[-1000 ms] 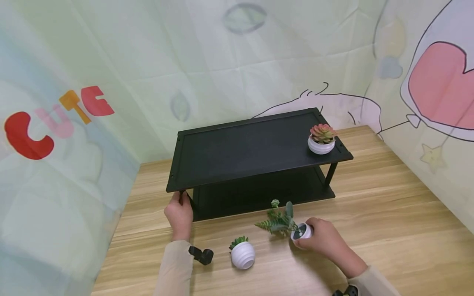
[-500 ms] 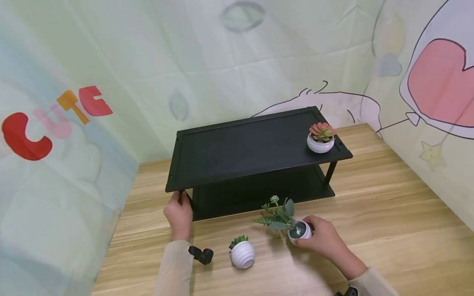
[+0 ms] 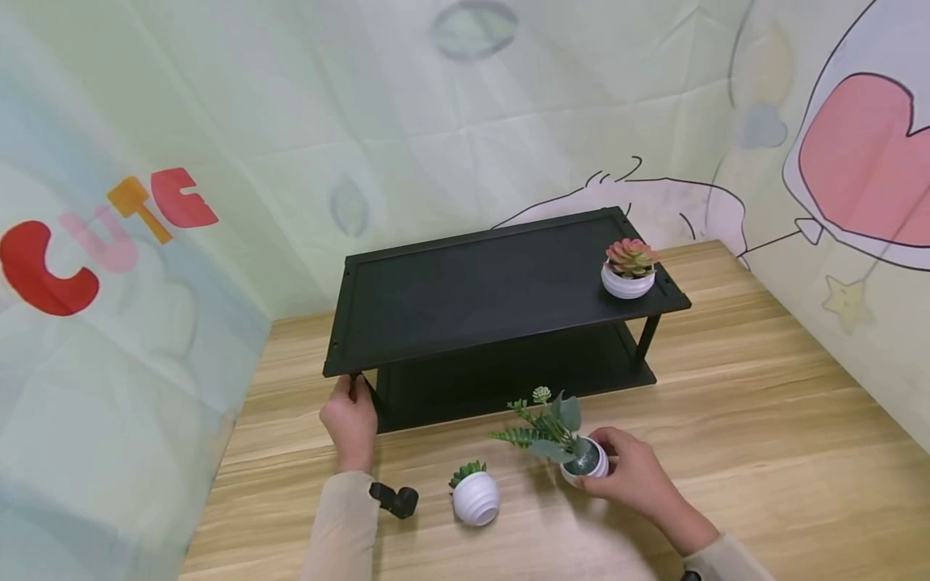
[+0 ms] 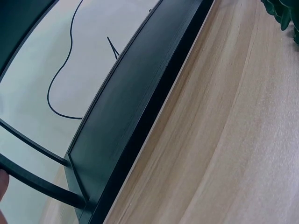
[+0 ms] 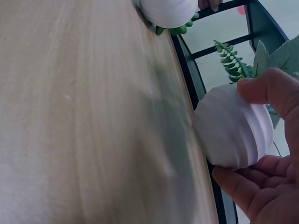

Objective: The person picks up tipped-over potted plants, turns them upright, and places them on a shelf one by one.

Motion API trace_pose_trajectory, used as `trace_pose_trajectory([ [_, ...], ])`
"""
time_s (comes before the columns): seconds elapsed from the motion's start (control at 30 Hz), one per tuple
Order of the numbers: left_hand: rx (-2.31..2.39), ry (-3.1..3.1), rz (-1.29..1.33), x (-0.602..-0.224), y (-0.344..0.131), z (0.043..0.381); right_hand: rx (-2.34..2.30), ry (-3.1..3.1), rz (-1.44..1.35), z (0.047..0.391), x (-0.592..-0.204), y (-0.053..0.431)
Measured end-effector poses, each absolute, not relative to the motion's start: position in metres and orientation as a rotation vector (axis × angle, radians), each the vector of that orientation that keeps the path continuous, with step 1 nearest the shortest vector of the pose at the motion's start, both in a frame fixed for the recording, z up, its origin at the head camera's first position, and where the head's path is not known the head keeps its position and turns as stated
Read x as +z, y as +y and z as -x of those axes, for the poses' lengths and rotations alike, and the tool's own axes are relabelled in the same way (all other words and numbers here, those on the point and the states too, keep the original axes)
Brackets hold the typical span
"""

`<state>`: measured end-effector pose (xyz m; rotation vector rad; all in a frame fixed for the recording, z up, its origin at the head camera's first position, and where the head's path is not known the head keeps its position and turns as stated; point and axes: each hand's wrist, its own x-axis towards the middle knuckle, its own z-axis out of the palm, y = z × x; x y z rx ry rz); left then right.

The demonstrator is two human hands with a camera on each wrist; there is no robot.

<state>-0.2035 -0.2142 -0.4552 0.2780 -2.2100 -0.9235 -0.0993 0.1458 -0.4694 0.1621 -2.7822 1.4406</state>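
Note:
My right hand (image 3: 632, 476) grips a white ribbed pot (image 5: 231, 126) between thumb and fingers. Out of this potted plant lean green leaves and a fern sprig (image 3: 519, 436), tilted to the left. Whether its base touches the table I cannot tell. At the left front corner of a black two-tier shelf (image 3: 472, 298), my left hand (image 3: 352, 424) pinches the upright post (image 4: 42, 184), just under the top board. Between the hands a small potted succulent (image 3: 475, 496) lies tipped on the table, its white base facing me.
A pink-and-green succulent in a white bowl (image 3: 628, 281) stands on the right end of the shelf's top. The wooden table (image 3: 756, 420) meets printed cloth walls (image 3: 407, 121) behind and at both sides.
My right hand has shifted the potted plant slightly left and turned it, so more of the soil-like top shows. My left hand stays on the post.

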Motion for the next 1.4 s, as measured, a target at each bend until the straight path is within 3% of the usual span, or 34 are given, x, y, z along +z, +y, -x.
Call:
trace_pose_trajectory([
  [1.4, -0.924, -2.2, -0.284, -0.453, -0.211, 0.203, 1.779, -2.546, -0.357, 0.091, -0.511, 0.151],
])
